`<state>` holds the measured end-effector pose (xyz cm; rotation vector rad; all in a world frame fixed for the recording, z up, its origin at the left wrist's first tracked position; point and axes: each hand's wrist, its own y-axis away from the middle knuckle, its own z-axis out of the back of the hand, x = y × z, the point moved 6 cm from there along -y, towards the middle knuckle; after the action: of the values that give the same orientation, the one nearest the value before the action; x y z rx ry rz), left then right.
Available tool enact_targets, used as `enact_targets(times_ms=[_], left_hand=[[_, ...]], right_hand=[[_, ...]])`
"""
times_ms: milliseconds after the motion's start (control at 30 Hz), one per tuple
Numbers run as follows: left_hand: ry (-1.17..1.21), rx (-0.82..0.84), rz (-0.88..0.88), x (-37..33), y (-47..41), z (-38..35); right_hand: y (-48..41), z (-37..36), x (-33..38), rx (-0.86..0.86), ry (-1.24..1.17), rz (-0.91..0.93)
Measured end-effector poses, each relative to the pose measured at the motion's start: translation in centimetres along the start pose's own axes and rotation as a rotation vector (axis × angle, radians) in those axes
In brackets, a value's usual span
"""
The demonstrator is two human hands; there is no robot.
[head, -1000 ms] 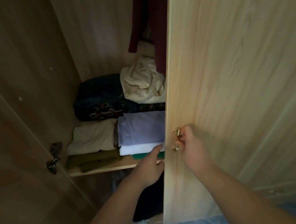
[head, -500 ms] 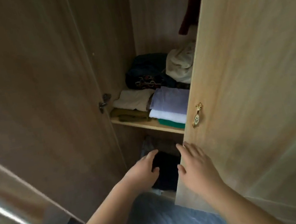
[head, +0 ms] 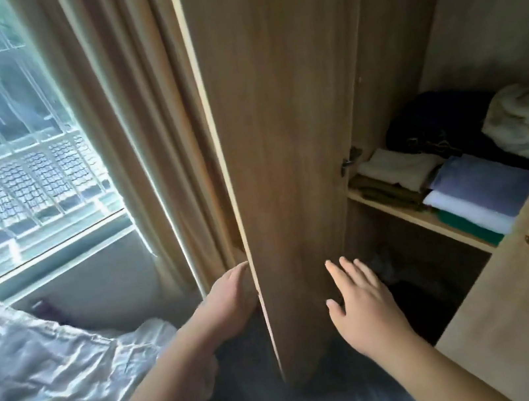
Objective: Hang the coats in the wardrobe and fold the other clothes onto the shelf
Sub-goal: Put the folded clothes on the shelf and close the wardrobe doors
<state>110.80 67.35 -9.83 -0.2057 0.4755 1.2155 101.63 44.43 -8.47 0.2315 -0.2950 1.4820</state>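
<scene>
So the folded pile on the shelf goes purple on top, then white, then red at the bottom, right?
Not quite: the bottom one is green, not red. The head view shows the purple garment on top, then the white garment, then the green garment, on the shelf.

A light-wood wardrobe (head: 485,9) is standing with its doors swung open. Folded clothes are lying in two stacks on its pale wooden shelf (head: 411,217). A beige piece (head: 396,167) is resting on an olive-green piece (head: 381,192). A lavender piece (head: 482,183) is sitting atop a white piece (head: 465,210) and a green piece (head: 468,227). Behind them, a dark navy bundle (head: 434,121) and a crumpled cream garment (head: 527,120) are lying side by side.
</scene>
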Motion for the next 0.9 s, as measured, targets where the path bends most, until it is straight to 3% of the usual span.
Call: enact_targets(times_ms=[100, 233, 500, 633, 767, 900], left_hand=[[0.219, -0.068, 0.070, 0.9, -2.8, 4.0], [0.329, -0.019, -0.005, 0.3, -7.0, 8.2], [0.475, 0.180, -0.251, 1.5, -7.9, 4.4], [0.360, 0.251, -0.537, -2.9, -5.5, 2.4], [0.125, 0.257, -0.790, -8.9, -5.7, -0.6], [-0.040, 0.255, -0.916, -15.9, -6.1, -3.3]], right_hand=[[-2.0, 0.1, 3.1, -0.016, 0.003, -0.004], [-4.4, 0.4, 6.3, -0.068, -0.028, -0.056], [-5.2, 2.8, 10.5, -0.239, -0.160, -0.085], [-3.2, 5.0, 11.0, -0.348, -0.249, -0.067], [-0.1, 7.2, 8.0, -0.559, -0.429, -0.196], [2.3, 9.4, 2.7, -0.624, -0.373, -0.350]])
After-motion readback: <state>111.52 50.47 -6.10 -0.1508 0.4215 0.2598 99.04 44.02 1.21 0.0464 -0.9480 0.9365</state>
